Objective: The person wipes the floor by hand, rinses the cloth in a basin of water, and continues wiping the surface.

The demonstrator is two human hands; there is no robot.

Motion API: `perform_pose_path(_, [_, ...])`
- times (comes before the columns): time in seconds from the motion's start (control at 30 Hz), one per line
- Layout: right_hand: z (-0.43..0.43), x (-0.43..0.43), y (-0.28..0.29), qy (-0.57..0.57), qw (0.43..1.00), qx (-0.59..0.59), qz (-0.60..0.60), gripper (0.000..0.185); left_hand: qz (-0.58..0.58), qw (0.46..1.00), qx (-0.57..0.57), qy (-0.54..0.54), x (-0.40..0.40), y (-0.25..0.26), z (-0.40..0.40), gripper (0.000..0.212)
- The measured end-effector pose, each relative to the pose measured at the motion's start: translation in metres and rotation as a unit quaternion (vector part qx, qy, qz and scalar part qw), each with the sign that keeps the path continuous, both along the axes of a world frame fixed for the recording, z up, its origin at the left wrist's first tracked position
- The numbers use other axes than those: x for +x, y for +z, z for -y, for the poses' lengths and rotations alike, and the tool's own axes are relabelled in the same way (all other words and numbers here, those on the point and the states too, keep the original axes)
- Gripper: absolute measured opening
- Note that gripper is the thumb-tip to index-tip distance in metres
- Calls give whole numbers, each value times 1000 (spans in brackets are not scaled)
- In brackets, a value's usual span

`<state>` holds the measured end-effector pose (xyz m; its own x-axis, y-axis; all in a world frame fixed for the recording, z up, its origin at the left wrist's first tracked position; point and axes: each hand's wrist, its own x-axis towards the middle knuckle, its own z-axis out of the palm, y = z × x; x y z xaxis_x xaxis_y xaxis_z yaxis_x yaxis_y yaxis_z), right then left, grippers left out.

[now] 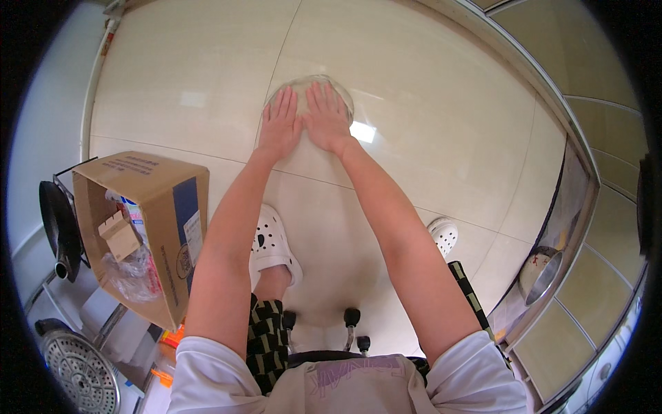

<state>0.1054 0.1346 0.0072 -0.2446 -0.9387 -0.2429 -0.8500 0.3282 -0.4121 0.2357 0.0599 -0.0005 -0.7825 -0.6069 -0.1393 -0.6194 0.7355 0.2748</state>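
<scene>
A pale, rounded cloth [323, 78] lies flattened on the tiled floor, far in front of me. Both of my arms stretch out straight to it. My left hand [282, 124] rests palm down on its left part, fingers extended. Beside it, my right hand [327, 118] presses flat on the right part, fingers slightly spread, and the thumbs nearly meet. Most of the cloth's middle is hidden under the hands; a creased edge shows past the fingertips. Neither hand is closed around anything.
An open cardboard box [191, 243] with packaging inside stands at left, near a black pan [57, 222] and a perforated metal steamer plate [81, 375]. White clogs [271, 240] are on my feet. Stool casters [351, 316] sit beneath me. A metal bowl [545, 279] is at right.
</scene>
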Motion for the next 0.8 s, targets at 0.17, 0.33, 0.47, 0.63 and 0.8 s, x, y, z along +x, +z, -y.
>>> perform_pose_path(0.17, [1, 0, 5, -3, 1000, 13, 9, 59, 19, 1000, 3, 0, -1, 3, 2, 61])
perform_pose_path(0.33, [9, -2, 6, -2, 1000, 7, 10, 58, 23, 1000, 5, -2, -4, 1, 9, 60])
perform_pose_path(0.47, [20, -4, 3, -8, 1000, 6, 17, 58, 19, 1000, -12, -14, -8, 0, 19, 60])
perform_pose_path(0.63, [35, -9, -9, -10, 999, -28, -36, 57, 23, 998, -39, -39, -20, 2, 36, 61])
perform_pose_path(0.8, [46, -13, -18, 2, 996, -54, -74, 58, 12, 998, -44, -42, -24, 0, 48, 60])
